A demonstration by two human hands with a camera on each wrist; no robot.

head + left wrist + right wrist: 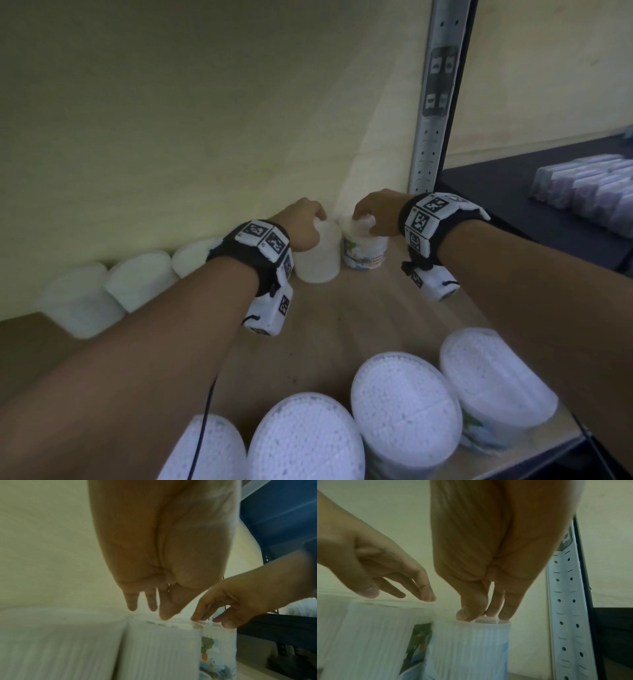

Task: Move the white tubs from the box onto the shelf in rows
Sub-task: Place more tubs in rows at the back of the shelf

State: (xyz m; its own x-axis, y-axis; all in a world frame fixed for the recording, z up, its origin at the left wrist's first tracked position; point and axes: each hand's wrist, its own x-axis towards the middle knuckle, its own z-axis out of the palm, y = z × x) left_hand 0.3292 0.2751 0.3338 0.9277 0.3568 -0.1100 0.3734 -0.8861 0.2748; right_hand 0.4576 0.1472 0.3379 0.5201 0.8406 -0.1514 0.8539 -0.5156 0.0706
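Note:
Two white tubs stand side by side at the back right of the wooden shelf (342, 315). My left hand (320, 216) is over the plain-sided tub (318, 260); its straight fingers (132, 605) point down at the lid, touching it lightly or just above it. My right hand (363, 214) is on the labelled tub (366, 251), thumb and fingertips (505, 614) resting on the lid top. Neither hand wraps round a tub's side. The box is out of view.
More white tubs (140, 277) line the back wall to the left. A second row of tubs (404, 404) stands along the front edge under my forearms. A perforated metal post (435, 102) rises right of the tubs. Beyond it, a dark shelf holds purple packs (589, 185).

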